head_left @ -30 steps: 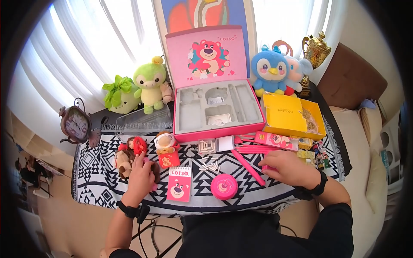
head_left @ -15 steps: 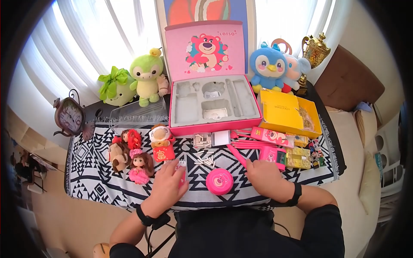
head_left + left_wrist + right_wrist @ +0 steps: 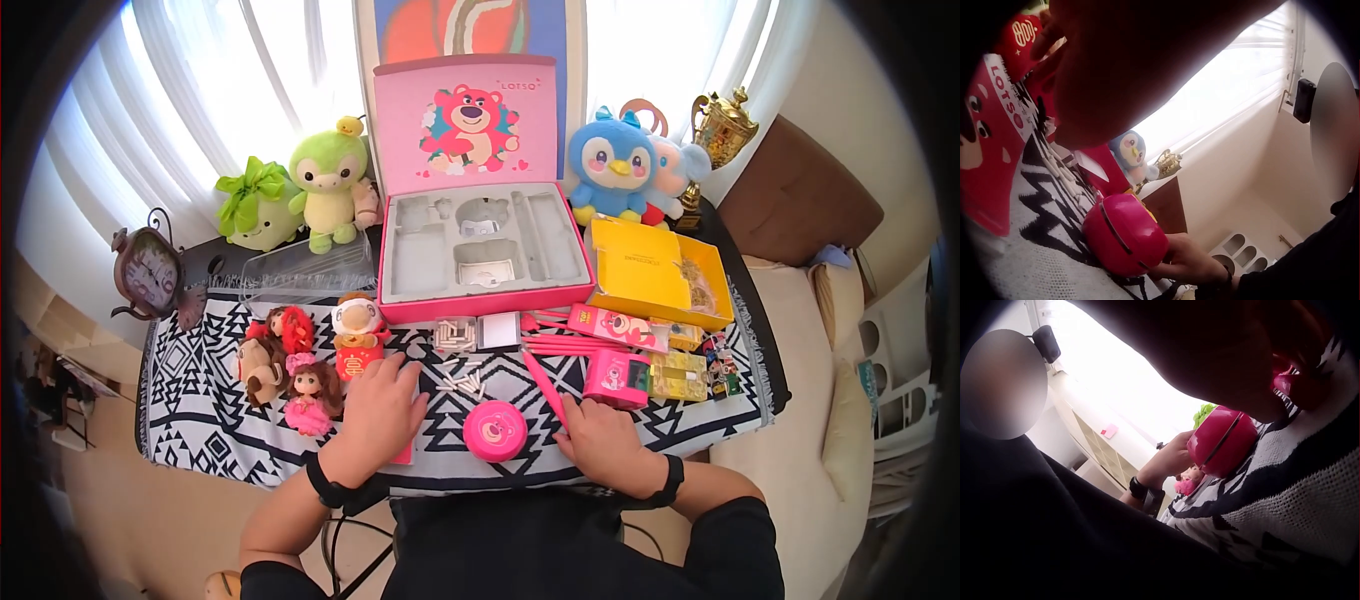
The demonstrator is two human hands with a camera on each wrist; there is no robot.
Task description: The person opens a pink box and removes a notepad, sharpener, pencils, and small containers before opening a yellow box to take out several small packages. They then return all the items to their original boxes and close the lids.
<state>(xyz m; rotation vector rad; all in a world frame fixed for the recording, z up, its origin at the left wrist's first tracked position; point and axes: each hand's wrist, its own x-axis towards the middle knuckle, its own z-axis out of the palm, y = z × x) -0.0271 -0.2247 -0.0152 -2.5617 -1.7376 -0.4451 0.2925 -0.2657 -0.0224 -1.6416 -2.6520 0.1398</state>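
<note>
My left hand point(image 3: 378, 412) lies palm down over the pink notepad point(image 3: 404, 455), its fingers extended toward the plush with the red card point(image 3: 355, 362). The hand hides most of the notepad in the head view; its bear print shows in the left wrist view. My right hand point(image 3: 606, 442) rests on the cloth with relaxed fingers, fingertips at the lower end of a thick pink pen point(image 3: 543, 382); whether they touch it I cannot tell. Between the hands sits a round pink case point(image 3: 495, 431), closed, with a bear on top. Neither hand grips anything visible.
Behind stands an open pink box point(image 3: 480, 305) with a grey moulded insert. Small dolls point(image 3: 312, 405) lie left; pink pens, a pink sharpener-like box point(image 3: 617, 378) and a yellow box point(image 3: 640, 270) are right. White sticks point(image 3: 462, 381) lie mid-table.
My left hand has left the dolls and moved right onto the notepad. My right hand has moved left, away from the small pink box, to the thick pen's lower end. The head view has shifted.
</note>
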